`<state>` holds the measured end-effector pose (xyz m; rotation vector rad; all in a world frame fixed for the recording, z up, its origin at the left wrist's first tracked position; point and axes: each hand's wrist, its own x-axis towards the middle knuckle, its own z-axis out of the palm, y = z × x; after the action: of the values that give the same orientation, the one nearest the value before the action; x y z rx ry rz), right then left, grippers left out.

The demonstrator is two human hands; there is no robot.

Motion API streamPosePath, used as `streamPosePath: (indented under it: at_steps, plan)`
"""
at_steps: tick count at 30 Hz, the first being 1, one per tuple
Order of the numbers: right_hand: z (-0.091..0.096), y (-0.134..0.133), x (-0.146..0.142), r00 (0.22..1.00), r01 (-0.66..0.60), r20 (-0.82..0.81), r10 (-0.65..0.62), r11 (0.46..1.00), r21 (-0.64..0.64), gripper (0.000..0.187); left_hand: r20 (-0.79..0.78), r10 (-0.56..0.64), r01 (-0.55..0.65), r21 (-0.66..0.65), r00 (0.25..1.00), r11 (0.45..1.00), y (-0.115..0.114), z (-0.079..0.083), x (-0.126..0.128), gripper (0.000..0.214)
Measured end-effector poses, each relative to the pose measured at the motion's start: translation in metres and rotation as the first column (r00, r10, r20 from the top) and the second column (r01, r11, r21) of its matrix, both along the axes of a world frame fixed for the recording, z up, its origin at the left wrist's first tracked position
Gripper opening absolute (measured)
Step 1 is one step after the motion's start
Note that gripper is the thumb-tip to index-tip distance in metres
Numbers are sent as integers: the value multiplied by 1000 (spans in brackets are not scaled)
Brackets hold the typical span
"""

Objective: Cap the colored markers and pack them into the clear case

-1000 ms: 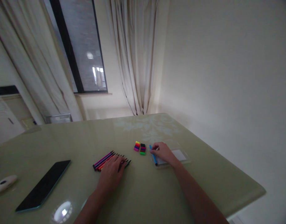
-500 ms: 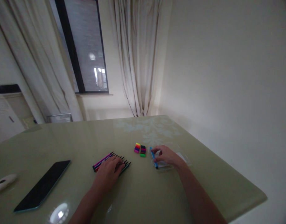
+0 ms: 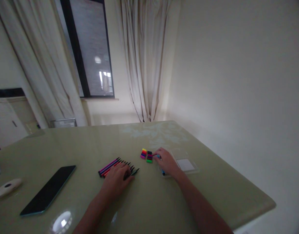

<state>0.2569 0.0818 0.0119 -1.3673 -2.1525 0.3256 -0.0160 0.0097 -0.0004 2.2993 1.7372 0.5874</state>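
Observation:
A row of felt-tip pens in purple, red and dark colours lies on the table with its dark tips pointing away to the right. My left hand covers the row, fingers curled over the pens and thumb beside the rightmost dark green one. To the right, my right hand reaches over a blue pen on a clear plastic case. Its fingertips, stretched out and apart, are at the edge of a small block of coloured pieces. A second such block sits just left of it.
A dark tablet lies at the left, with a white oval object beyond it. A round clear object is near the front. The table meets the wall on the right; curtains hang behind.
My right hand has moved left from the blue pen to the coloured blocks, leaving the pen on the case. My left hand stays on the pens. The view has shifted slightly.

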Motion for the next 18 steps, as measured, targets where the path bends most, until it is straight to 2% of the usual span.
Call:
streamPosePath:
  at_steps: [4, 6, 9, 12, 15, 18]
  plan:
    - [-6, -10, -28, 987, -5, 161, 1, 1000, 23, 15, 87, 9, -11, 18, 996, 1000, 6, 2, -8, 25]
    - [-9, -11, -33, 980, 8, 199, -14, 1000, 28, 13, 122, 104, -109, 37, 987, 993, 11, 2, -22, 31]
    - [-11, -11, -35, 975, 34, 217, -43, 998, 47, 12, 87, 303, -312, 116, 949, 943, 19, 0, -49, 34]
    - [-10, -12, -37, 966, 56, 248, -71, 996, 67, 11, 28, 413, -412, 164, 910, 896, 21, -3, -69, 39]
    - [-8, -14, -41, 955, 74, 280, -95, 994, 83, 13, 46, 397, -399, 145, 917, 905, 20, -5, -73, 39]
    - [-8, -17, -43, 947, 73, 306, -93, 994, 76, 15, 84, 287, -294, 86, 954, 952, 21, -5, -63, 33]
